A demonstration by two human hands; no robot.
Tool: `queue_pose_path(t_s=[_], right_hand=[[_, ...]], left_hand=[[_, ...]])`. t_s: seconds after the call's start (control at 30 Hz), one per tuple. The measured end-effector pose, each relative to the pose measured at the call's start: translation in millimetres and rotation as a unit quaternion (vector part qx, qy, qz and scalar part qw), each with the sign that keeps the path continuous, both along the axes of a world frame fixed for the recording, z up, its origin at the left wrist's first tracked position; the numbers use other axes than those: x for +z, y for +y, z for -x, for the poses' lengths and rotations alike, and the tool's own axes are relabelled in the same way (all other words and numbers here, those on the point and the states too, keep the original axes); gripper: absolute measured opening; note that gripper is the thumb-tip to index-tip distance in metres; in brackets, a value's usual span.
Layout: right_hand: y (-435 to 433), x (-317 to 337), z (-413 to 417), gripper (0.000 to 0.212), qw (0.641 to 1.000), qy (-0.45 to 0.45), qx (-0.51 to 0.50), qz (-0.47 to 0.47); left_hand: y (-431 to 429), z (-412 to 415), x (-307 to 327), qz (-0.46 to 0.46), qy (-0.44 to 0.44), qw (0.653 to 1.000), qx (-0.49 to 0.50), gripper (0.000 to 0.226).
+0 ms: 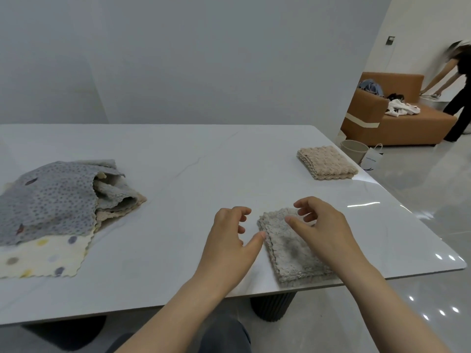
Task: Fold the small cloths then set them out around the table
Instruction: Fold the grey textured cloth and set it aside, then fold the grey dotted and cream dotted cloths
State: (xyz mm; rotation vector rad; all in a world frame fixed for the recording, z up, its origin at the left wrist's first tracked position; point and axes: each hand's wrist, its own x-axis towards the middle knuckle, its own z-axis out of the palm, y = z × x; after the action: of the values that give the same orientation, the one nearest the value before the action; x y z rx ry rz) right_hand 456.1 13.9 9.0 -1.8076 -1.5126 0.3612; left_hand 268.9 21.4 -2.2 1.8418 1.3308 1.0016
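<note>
Risk: grey cloth [290, 253] lies folded by table [178, 174] near edge, left hand [229, 240] beside and right hand [325, 225] over it, both loosely curled, holding nothing, so a stray brush could unfold it or knock it off.

Left forearm [175, 304] and right forearm [379, 291] were bare, came up from the lower edge of view and angled inward. Left grip [229, 238] was palm down, back of hand to camera, fingers loosely curled, thumb [256, 242] stretched out to the right, nothing held. Right grip [323, 225] sat just beside it, also palm down, index finger [295, 222] pointed left toward the left grip, other fingers bent and spread, nothing pinched. Small gap between the two grips. Wrists looked roughly straight.
</note>
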Motion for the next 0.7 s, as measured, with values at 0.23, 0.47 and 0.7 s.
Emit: queue_pose_path(t_s=[0.23, 0.47, 0.7], right_hand=[[8.1, 4.5, 44.7, 0.023, 0.999, 0.016, 0.036, 0.013], [20.4, 2.3, 105.2, 0.021, 0.995, 0.016, 0.093, 0.018], [33.9, -2.2, 175.8, 0.021, 0.987, 0.016, 0.160, 0.032]], left_hand=[[-1.2, 46.3, 4.5, -0.012, -0.002, 0.999, 0.035, 0.040], [-2.7, 109.1, 4.5, -0.019, 0.005, 0.996, 0.085, 0.038], [-5.3, 179.4, -1.3, -0.018, 0.001, 0.987, 0.163, 0.036]])
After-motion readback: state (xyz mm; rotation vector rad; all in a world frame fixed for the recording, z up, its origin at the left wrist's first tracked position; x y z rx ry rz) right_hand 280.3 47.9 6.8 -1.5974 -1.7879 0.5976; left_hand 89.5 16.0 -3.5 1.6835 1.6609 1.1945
